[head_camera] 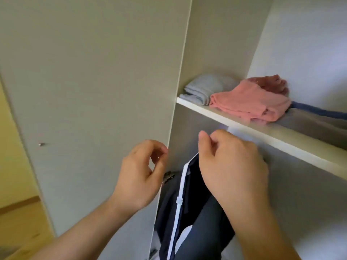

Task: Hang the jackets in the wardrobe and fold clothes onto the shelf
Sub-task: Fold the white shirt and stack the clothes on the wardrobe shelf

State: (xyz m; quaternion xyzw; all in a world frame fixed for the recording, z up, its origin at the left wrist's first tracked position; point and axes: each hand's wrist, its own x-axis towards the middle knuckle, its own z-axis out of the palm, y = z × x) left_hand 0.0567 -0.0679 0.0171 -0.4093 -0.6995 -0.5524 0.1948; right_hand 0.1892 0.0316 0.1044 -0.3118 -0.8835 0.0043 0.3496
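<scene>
From the head camera, both bare forearms reach up from the bottom edge toward the open wardrobe. The left hand (142, 173) is raised beside the free edge of the wardrobe door (93, 91), back of the hand toward the camera, fingers loosely curled, with thumb and forefinger tips near each other but apart and nothing seen between them. The right hand (231, 166) is lifted higher, just under the front lip of the shelf (262, 136), wrist bent and knuckles up, its fingers curled away from the lens and the thumb tucked against the forefinger. It sits over the top of the dark jacket (187, 212), whose white zip edge runs up to the base of the thumb; whether the fingers clamp the cloth or something hidden behind the hand cannot be told. The jacket hangs below the shelf, inside the wardrobe, close to a metal hinge (169, 176). On the shelf lie a folded pale blue garment (204, 89), a folded pink garment (249, 104) touching it, and a dark blue strip of cloth (319, 110) further right
</scene>
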